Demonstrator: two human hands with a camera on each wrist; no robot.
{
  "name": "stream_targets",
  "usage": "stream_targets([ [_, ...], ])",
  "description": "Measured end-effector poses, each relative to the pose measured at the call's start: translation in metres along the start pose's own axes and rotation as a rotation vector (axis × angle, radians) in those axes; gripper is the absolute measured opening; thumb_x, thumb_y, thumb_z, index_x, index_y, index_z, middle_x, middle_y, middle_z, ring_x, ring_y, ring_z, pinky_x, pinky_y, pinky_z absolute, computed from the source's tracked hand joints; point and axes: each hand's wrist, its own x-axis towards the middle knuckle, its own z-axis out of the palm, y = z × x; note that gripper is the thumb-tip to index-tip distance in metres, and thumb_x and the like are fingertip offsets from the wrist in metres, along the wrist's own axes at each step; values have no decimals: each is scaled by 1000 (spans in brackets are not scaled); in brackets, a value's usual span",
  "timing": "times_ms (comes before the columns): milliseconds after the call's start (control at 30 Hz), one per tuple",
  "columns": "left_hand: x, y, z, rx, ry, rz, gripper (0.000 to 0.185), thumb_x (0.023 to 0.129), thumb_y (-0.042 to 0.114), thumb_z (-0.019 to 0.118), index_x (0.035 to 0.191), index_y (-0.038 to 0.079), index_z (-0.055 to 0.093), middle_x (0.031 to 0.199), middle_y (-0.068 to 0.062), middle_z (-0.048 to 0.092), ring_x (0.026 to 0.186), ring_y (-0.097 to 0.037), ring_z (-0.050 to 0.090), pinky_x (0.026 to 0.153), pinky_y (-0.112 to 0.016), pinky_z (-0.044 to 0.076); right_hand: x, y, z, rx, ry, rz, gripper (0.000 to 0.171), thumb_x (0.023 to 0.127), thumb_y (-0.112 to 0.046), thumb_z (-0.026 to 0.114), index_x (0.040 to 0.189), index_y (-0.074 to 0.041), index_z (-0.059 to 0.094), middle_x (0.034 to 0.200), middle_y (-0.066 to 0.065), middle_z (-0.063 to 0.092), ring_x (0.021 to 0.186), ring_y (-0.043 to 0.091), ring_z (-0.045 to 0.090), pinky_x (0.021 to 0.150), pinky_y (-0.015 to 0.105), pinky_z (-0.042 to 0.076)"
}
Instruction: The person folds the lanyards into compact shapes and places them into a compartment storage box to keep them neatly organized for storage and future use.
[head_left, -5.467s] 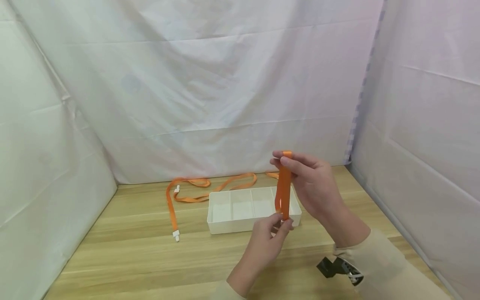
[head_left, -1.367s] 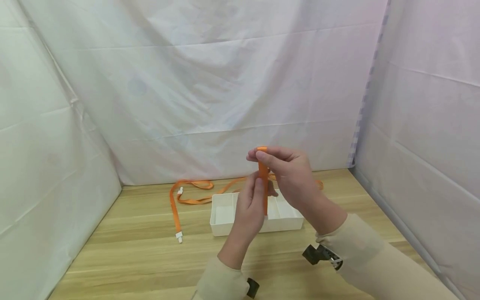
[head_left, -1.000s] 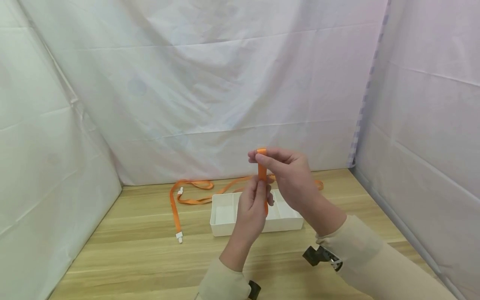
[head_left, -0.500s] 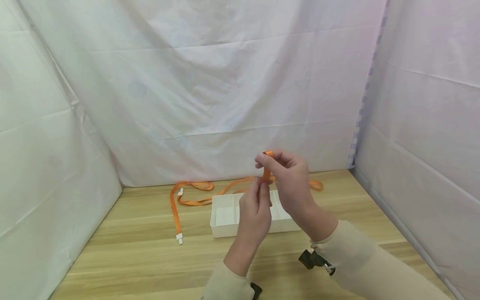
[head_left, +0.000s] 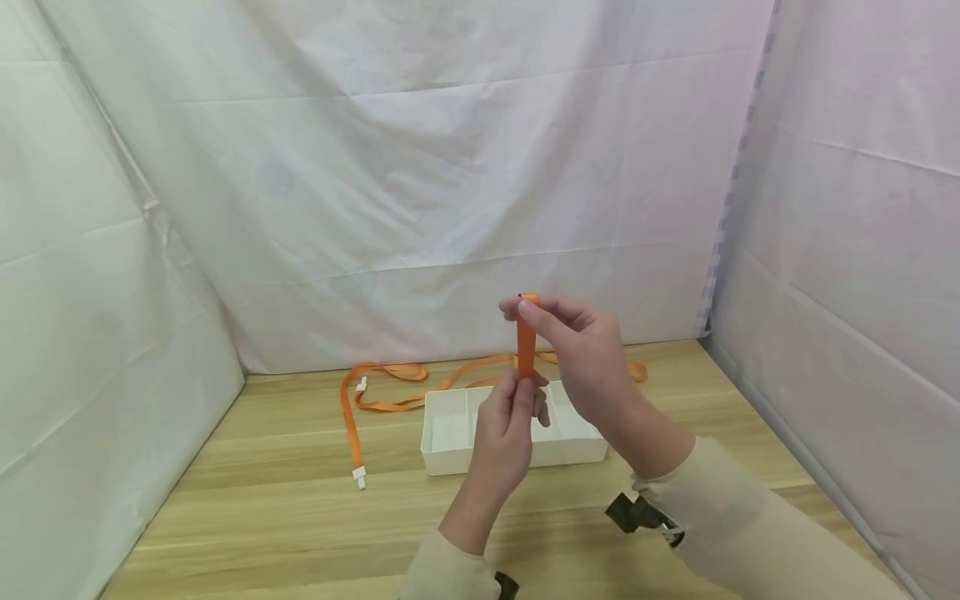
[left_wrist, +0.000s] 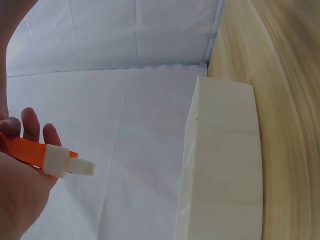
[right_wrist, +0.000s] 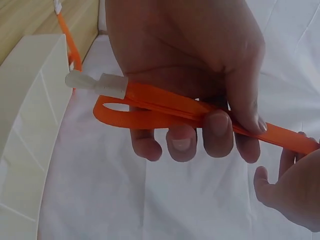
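Right hand: pinches the upper fold of a flat, orange woven-ribbon lanyard.
Left hand: grips its lower part, white plastic clip protruding.
Lanyard position: upright in the air, apart from the white, compartmented plastic box.
Handling: I judge it light, limp, probably slick; not fragile.
Hold points: I favour both fold ends, layers pinched flat.

White compartmented tray rests on wood-grain tabletop. Clock positions from tray: orange lanyard straps, nine through two; creased white drape, twelve.
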Motion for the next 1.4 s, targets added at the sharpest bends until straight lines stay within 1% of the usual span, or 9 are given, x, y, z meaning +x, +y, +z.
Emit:
stream_targets([
  [233, -4, 0, -7, 50, -36, 91, 23, 114, 10, 45, 106, 0, 64, 78, -15, 58, 70, -15, 56, 69, -24, 49, 3, -7, -1, 9, -36, -17, 18, 102, -19, 73, 108, -5, 81, 102, -6, 83, 122, 24, 70, 117, 38, 46],
  [333, -7, 1, -11, 133, -25, 171, 20, 111, 7, 51, 102, 6, 70, 97, -12, 65, 85, -9, 56, 72, -25, 49, 7, -5, -3, -11, -35, 14, 22, 102, -23, 73, 111, -4, 81, 102, -6, 83, 122, 25, 69, 115, 39, 49],
  [533, -7, 8, -22, 247, 21, 381, 19, 104, -1, 61, 98, 11, 76, 132, -13, 45, 130, -26, 42, 106, -41, 48, 17, 10, -8, -61, -76, 160, 31, 106, -30, 67, 121, -5, 79, 114, -1, 82, 129, 27, 69, 121, 50, 45],
  [633, -2, 16, -28, 207, 57, 410, 20, 103, -3, 61, 98, 8, 77, 142, -15, 46, 141, -31, 38, 123, -49, 39, 20, 22, -7, -77, -114, 233, 37, 111, -31, 59, 126, -3, 76, 124, 3, 80, 132, 26, 67, 121, 55, 44],
  [767, 7, 27, -37, 6, 100, 288, 21, 108, 0, 54, 102, -3, 74, 138, -13, 59, 146, -30, 45, 126, -39, 39, 16, 37, -6, -124, -160, 272, 41, 113, -31, 53, 131, 0, 72, 131, 11, 77, 132, 28, 66, 123, 55, 43],
  [867, 13, 33, -41, -90, 140, 161, 27, 112, 9, 51, 105, -7, 71, 127, -5, 67, 128, -21, 60, 98, -23, 54, 10, 48, -6, -186, -174, 303, 42, 112, -35, 52, 132, -3, 73, 134, 14, 75, 129, 30, 68, 123, 57, 43],
  [1000, 20, 32, -43, -144, 181, 18, 34, 114, 20, 51, 107, -8, 70, 118, 4, 68, 97, -14, 63, 65, -19, 50, -1, 67, -3, -227, -182, 345, 43, 111, -38, 54, 134, -6, 73, 139, 12, 72, 126, 30, 69, 122, 59, 43],
  [1167, 25, 23, -46, -282, 250, -100, 33, 113, 26, 52, 102, 3, 73, 109, 3, 67, 108, -22, 62, 82, -24, 55, -19, 83, 3, -264, -231, 374, 42, 109, -39, 60, 129, -6, 76, 125, 11, 78, 118, 25, 70, 116, 59, 47],
  [1400, 27, 14, -53, -343, 276, -126, 29, 113, 24, 53, 97, 10, 72, 98, 0, 67, 102, -27, 64, 98, -34, 56, -34, 91, 10, -294, -235, 329, 34, 106, -39, 66, 121, -13, 82, 104, 6, 81, 119, 20, 66, 110, 55, 48],
])
